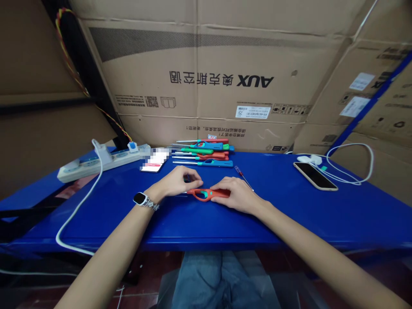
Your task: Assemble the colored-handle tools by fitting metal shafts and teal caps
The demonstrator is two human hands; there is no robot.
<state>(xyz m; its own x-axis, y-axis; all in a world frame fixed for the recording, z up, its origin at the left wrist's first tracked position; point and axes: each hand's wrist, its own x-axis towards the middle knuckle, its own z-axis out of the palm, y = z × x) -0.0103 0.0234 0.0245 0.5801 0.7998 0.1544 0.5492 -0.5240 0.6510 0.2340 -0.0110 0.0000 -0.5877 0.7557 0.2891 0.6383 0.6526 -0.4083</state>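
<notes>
Red lighter (215, 194) lying crosswise between the two hands, its handle in the right hand (240, 193).
Its long axis runs left to right on or just above the blue table (199, 225), the metal nozzle pointing under the left hand (175, 181). The right hand is the nearer, thumb and fingers clamped on the handle; the left curls over the front end, but whether it pinches the nozzle cannot be told. A pile of lighters (206, 151) lies beyond both hands, roughly parallel.
</notes>
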